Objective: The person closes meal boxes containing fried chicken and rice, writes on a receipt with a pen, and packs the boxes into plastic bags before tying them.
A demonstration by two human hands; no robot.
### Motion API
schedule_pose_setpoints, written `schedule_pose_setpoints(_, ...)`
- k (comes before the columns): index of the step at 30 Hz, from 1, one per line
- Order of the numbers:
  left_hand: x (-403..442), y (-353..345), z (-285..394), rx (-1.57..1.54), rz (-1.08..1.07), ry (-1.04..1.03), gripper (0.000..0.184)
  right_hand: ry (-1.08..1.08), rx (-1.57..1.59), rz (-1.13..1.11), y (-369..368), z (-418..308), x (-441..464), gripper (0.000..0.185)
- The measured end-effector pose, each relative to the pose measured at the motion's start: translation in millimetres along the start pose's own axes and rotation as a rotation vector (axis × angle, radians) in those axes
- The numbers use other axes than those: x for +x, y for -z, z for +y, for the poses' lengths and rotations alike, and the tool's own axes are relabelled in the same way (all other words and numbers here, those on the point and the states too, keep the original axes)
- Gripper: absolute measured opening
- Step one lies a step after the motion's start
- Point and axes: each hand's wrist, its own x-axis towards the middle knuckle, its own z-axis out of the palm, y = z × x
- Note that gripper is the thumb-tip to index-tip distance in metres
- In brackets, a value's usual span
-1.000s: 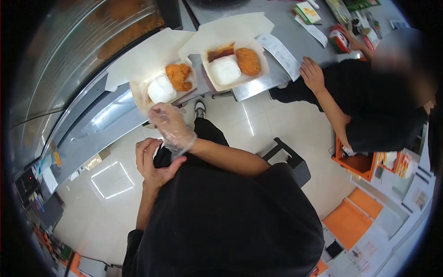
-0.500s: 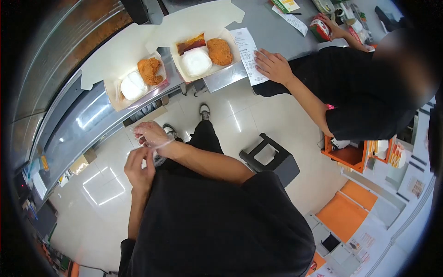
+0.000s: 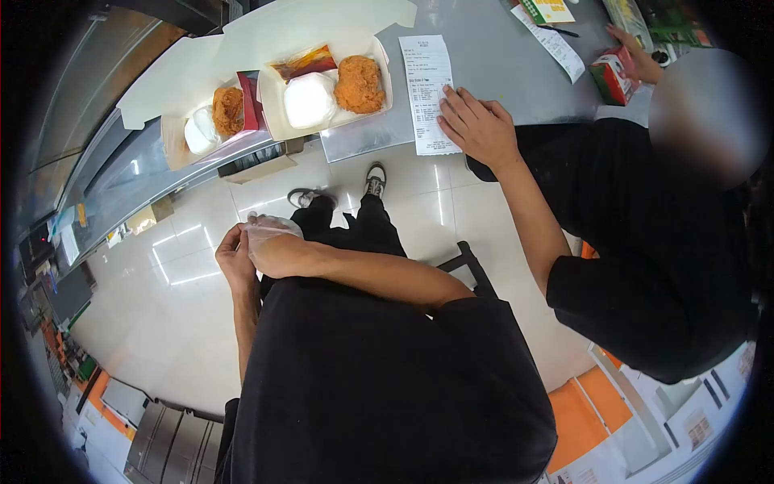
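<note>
My left hand is closed in a pinch on the clear plastic glove at my right hand. The thin film lies bunched around the knuckles of my right hand, its wrist bare. My right hand is bent inward, its fingers hidden by the film and my left hand. Beyond both hands, on the counter, two open cardboard boxes hold food. The left box has a white-wrapped round bundle and fried chicken. The right box has another white bundle, fried chicken and a sauce packet.
A co-worker's hand rests beside a long receipt on the metal counter. Their other hand touches a red carton. A second receipt and a pen lie behind. A black stool or bin stands on the floor.
The glove film has moved from my right wrist up over the back of the hand toward the knuckles. My hands are closer together. The view has shifted, and the co-worker appears nearer.
</note>
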Motion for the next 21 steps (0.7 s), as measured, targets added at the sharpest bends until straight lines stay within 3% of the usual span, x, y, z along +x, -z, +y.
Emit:
schedule_pose_setpoints(3,-1,2,-7,-0.100,0.019,0.063,0.013,0.022,0.121,-0.125,27,-5,-4,0.021)
schedule_pose_setpoints(6,6,19,-12,-0.186,0.085,0.095,0.015,0.109,0.402,-0.002,27,-1,-3,0.028)
schedule_pose_setpoints(9,-2,31,15,-0.380,0.083,0.169,0.024,0.106,0.516,-0.035,77,-6,0,0.029)
schedule_pose_setpoints(10,-14,24,42,-0.373,-0.016,0.145,0.030,0.010,0.474,-0.157,97,-6,3,0.029)
schedule_pose_setpoints(12,-32,4,84,-0.336,-0.209,0.069,0.040,0.028,0.550,-0.085,93,3,10,0.029)
schedule_pose_setpoints(15,-23,-16,84,-0.181,-0.092,-0.030,0.039,0.114,0.579,0.014,76,9,18,0.030)
schedule_pose_setpoints(16,-3,-9,55,-0.093,-0.052,-0.186,0.030,0.178,0.599,0.057,68,7,18,0.029)
schedule_pose_setpoints(17,5,-1,47,-0.095,-0.054,-0.189,0.030,0.243,0.614,0.104,65,4,18,0.029)
schedule_pose_setpoints(19,24,8,43,-0.210,-0.005,-0.185,0.023,0.136,0.593,0.038,75,-4,15,0.030)
schedule_pose_setpoints(21,46,16,55,-0.254,0.115,-0.158,0.018,0.223,0.501,0.134,87,-13,11,0.033)
